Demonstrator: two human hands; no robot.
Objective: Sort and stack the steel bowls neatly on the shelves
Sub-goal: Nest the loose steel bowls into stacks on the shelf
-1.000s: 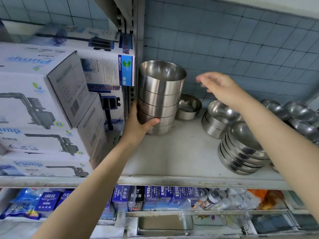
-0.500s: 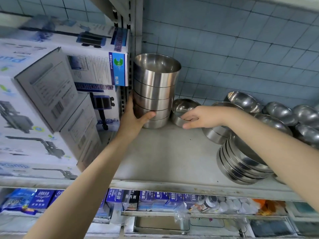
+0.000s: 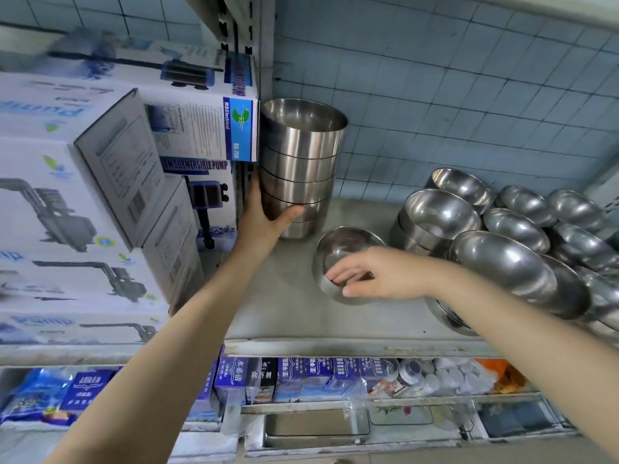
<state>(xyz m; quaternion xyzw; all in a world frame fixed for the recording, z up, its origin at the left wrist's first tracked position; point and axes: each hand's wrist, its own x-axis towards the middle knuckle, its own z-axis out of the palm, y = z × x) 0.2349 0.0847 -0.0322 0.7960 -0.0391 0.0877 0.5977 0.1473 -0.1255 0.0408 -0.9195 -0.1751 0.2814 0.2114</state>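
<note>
- On the upper shelf (image 3: 294, 316), the right hand (image 3: 378, 279) is clamped on the near rim of a single steel bowl (image 3: 345, 252), fingers hooked inside and thumb against the outer wall; the bowl sits tilted toward the viewer, and I cannot tell whether its base touches the shelf.
- The left hand (image 3: 264, 216) is wrapped around the lower part of a tall stack of straight-sided bowls (image 3: 301, 165), thumb across the front, fingers hidden behind, steadying it against the shelf upright.
- The single bowl lies just right of and in front of that stack, between it and the other bowls.
- Step in hand, as I judge it: picking up a loose bowl that matches the stack, to nest on top.
- The next move calls for lifting the bowl above the top rim, levelling it, and lowering it squarely while the left hand braces the stack so it does not tip.
- Further right, rounder bowls (image 3: 502, 262) sit in leaning, untidy piles, not yet sorted.
- Left of the stack stand pump boxes (image 3: 110, 155); small blue packets (image 3: 301, 373) fill the shelf below.
</note>
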